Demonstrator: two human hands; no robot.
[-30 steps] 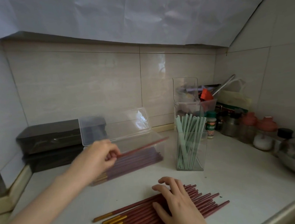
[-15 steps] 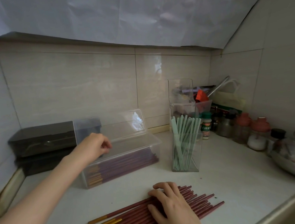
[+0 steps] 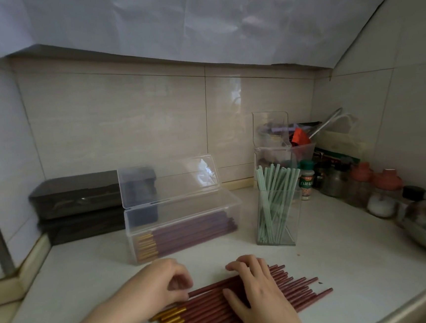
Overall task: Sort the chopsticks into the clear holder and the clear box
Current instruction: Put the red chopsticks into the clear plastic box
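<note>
Red chopsticks [image 3: 207,313] lie loose in a fan on the counter, lower centre of frame. Long axis runs lower left to upper right, with the gold ends at the left.

Left hand [image 3: 166,284] sits at the top stick's left part with fingers curled in; I cannot tell whether one is pinched. Right hand [image 3: 256,286] rests flat on the pile, fingers lightly bent, holding nothing.

Clear box [image 3: 182,231] is just above the pile and nearer the left hand, its lid up, with red sticks inside lying roughly the same way. Nothing stands between.

Clear holder [image 3: 276,217], upper right of the pile, has pale green chopsticks [image 3: 276,181] upright. Dark boxes [image 3: 81,198] sit behind the clear box, spice jars [image 3: 363,181] at the far right.
</note>
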